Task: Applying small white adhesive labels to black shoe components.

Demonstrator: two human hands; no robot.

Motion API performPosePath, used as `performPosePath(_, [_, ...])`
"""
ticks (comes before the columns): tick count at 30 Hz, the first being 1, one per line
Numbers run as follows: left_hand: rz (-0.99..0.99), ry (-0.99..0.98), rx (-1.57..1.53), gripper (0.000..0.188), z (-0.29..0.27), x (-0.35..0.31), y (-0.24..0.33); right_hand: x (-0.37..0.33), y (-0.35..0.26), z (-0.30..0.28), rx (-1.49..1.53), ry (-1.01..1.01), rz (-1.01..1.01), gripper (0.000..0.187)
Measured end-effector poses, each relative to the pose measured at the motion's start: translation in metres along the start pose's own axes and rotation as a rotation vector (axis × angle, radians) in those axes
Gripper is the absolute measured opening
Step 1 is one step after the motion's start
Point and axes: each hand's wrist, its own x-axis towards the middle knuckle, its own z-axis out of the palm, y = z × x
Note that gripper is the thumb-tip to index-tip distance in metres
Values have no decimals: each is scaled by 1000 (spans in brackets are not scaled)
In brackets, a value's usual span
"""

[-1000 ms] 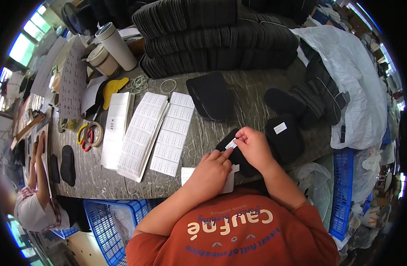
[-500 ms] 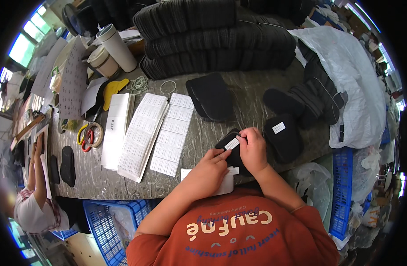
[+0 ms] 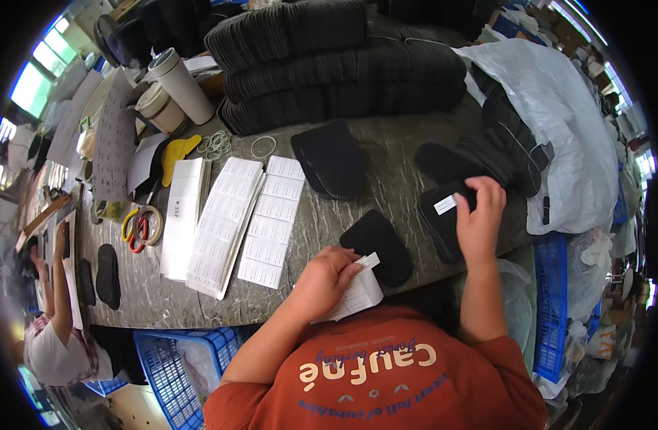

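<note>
I see a grey table w/ black felt pieces. My left hand, at the table's near edge, pinches a white sticker peeled off the sticker sheet, fingers closed on it. My right hand presses a labelled black piece flat at the table's right edge, fingers curled.

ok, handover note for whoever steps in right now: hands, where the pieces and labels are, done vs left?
Left hand: fingers pinch a small white label over the label sheet at the table edge.
Right hand: resting on the labelled black piece, on the pile at right.
Done: that piece carries a label.
Left: the unlabelled black piece in front; further black stacks at the back; more label sheets to the left.
</note>
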Motion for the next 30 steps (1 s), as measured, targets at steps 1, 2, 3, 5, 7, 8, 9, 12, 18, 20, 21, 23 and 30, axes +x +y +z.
performPosePath(1, [1, 1, 0, 9, 1, 1, 1, -2, -6, 1, -181, 27, -198, 13])
performPosePath(2, [-3, 19, -9, 11, 2, 2, 2, -16, -13, 6, 14, -43, -83, 13])
performPosePath(3, [-13, 35, -19, 13, 2, 0, 4, -26, -31, 5, 253, -284, 74, 10])
performPosePath(5, [-16, 44, -35, 16, 2, 1, 10, -51, -53, 18, 627, -594, 398, 9])
performPosePath(7, [-22, 66, -46, 18, 0, 2, 14, -62, -57, 34, 945, -807, 562, 6])
performPosePath(8, [-119, 59, 0, 24, -1, 1, 16, -62, -57, 32, 904, -813, 571, 5])
performPosePath(9, [-222, 58, 48, 31, -3, -1, 17, -59, -61, 29, 868, -827, 577, 5])
performPosePath(12, [-417, 9, 96, 37, -10, -1, 22, -59, -67, 33, 809, -681, 369, 4])
performPosePath(18, [-343, 63, 261, 38, -6, -4, 17, -49, -55, 46, 715, -353, 174, 3])
performPosePath(20, [-220, 17, 330, 32, -8, -7, 13, -41, -56, 45, 695, -341, 194, 3])
performPosePath(21, [-82, -39, 392, 26, -7, -8, 13, -40, -55, 47, 688, -338, 199, 3])
performPosePath(23, [125, -28, 386, 21, 0, -4, 11, -44, -45, 63, 685, -565, 448, 4])
performPosePath(30, [280, -91, 383, 19, 5, -3, 6, -52, -38, 79, 598, -615, 413, 5])
